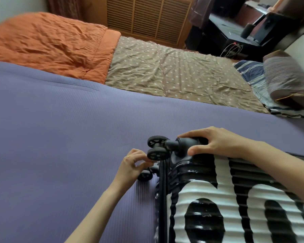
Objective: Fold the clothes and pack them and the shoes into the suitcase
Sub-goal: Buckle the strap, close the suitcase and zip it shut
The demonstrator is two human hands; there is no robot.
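Here the black-and-white ribbed hard-shell suitcase point(235, 199) lies lettered face up on the purple ribbed mat point(60, 137), its wheels at the far end. The right hand point(218, 142) curls over its far corner, gripping the mount of the twin caster point(157, 148). The left hand point(130, 163), fingers curled, sits just under that caster at the zip point(162, 181), perhaps pinching the pull. The fingertips are hidden, so I cannot tell.

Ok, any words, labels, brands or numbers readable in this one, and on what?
suitcase shell: large white letters on black, cropped by the frame; a rounded shape like "o" or "d" shows, but no whole word can be read.
Nothing else in view carries text.
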